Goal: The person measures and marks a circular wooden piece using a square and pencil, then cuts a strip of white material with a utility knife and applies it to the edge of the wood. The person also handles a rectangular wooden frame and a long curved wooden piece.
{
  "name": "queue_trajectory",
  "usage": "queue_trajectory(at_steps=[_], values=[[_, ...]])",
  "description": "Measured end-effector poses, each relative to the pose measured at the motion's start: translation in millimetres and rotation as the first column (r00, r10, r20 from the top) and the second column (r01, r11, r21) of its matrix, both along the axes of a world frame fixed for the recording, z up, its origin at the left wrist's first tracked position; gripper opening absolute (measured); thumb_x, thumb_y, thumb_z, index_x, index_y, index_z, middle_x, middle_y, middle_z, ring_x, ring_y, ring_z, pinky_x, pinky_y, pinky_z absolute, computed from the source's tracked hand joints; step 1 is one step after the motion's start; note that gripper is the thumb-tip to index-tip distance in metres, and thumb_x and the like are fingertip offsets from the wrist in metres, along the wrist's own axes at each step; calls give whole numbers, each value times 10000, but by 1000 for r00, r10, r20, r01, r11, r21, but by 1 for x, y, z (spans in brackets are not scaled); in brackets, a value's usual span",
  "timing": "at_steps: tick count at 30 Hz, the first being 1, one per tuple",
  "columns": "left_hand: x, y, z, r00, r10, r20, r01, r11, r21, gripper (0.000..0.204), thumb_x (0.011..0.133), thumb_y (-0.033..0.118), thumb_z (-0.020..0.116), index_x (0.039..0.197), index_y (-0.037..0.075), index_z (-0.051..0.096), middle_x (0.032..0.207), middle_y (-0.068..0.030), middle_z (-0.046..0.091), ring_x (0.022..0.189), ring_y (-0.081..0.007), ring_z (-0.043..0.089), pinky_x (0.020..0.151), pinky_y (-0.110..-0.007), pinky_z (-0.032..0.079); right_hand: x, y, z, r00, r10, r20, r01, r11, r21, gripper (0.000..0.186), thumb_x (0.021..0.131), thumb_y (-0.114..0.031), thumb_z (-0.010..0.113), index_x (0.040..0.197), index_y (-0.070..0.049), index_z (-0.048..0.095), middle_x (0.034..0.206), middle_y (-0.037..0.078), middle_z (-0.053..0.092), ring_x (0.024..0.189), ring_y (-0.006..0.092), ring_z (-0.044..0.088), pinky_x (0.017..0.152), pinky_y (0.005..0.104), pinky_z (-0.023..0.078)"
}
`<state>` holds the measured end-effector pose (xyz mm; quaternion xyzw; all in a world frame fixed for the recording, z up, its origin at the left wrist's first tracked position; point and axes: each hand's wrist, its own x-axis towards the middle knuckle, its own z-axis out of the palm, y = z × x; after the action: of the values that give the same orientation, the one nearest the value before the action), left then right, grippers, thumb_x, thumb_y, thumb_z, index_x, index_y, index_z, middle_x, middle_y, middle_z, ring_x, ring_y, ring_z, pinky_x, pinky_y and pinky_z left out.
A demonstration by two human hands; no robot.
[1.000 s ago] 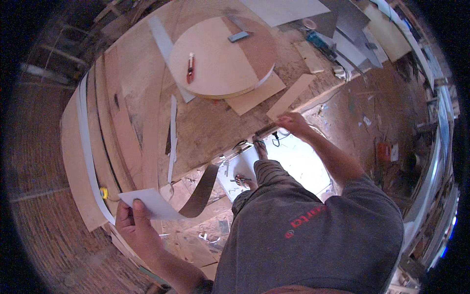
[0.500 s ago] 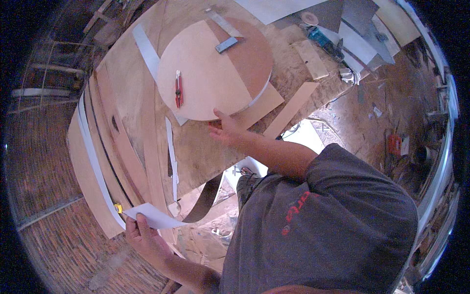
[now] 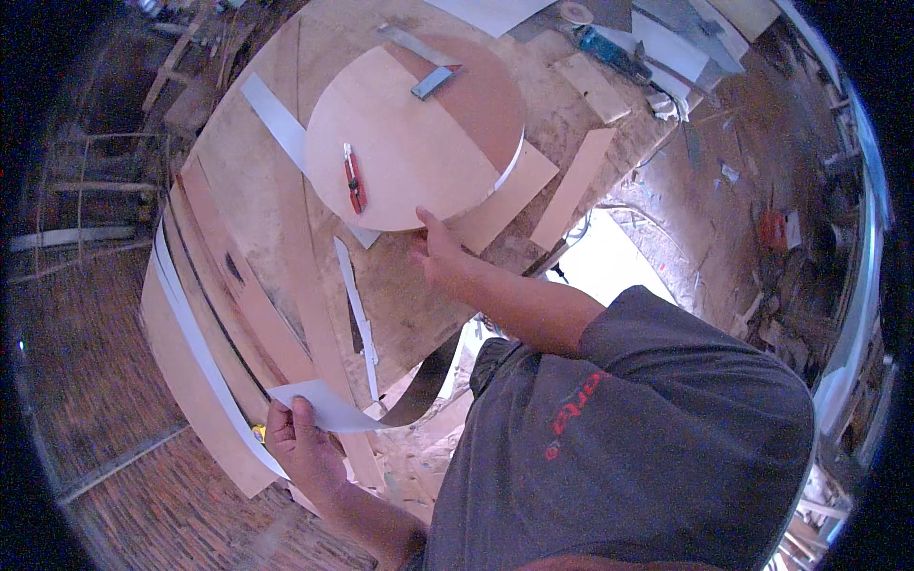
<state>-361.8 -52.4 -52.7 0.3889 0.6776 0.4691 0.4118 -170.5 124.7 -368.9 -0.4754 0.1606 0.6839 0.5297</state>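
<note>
My left hand (image 3: 309, 449) pinches the end of a long flexible strip (image 3: 335, 407), white on one face. The strip curves down past the table edge, where its dark face shows. My right hand (image 3: 438, 249) grips the near rim of a round two-tone board (image 3: 400, 143), thumb on top and fingers mostly hidden underneath. On that board lie a red utility knife (image 3: 353, 181) and a try square (image 3: 435, 82). A thin white band (image 3: 511, 166) shows along the disc's right edge. Partly hidden behind my left hand is a yellow tape measure (image 3: 259, 434).
Long wooden strips (image 3: 252, 295) and white strips (image 3: 276, 114) lie across the worktable's left side. Flat offcuts (image 3: 574, 187) rest right of the disc. A teal power tool (image 3: 611, 49) with a cord lies at the far right, near sheet pieces. Scraps litter the floor.
My left hand has come slightly right, toward the disc, carrying the strip's end. My right hand keeps its hold on the rim. The whole view has shifted a little.
</note>
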Motion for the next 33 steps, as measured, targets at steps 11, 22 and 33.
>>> queue_trajectory(at_steps=[11, 22, 33], values=[[-48, -42, -8, 999, -39, 24, 39, 999, 10, 177, 1019, 150, 723, 1083, -10, 684, 959, -38, 707, 865, -112, 642, 794, -271, 509, -19, -7, 33, 970, -216, 113, 228, 968, -104, 615, 872, -463, 863, 1292, -131, 559, 997, 36, 580, 824, 195, 531, 729, 457, 485], [-71, -53, -24, 997, -73, -7, 73, 997, 11, 200, 1032, 161, 707, 1120, -16, 680, 976, -37, 700, 876, -109, 632, 805, -281, 505, 51, -47, 61, 940, -149, 308, 128, 988, 85, 441, 861, -404, 884, 1126, -141, 649, 949, 29, 606, 766, 188, 578, 605, 353, 404], [-18, -35, -6, 980, -137, -142, 133, 990, -40, 166, 1034, 141, 693, 1101, -12, 689, 963, -34, 702, 848, -100, 619, 771, -278, 494, 174, -135, 26, 849, -45, 526, 83, 995, -49, 330, 896, -385, 847, 929, -90, 704, 844, 7, 604, 625, 132, 451, 548, 345, 371]])
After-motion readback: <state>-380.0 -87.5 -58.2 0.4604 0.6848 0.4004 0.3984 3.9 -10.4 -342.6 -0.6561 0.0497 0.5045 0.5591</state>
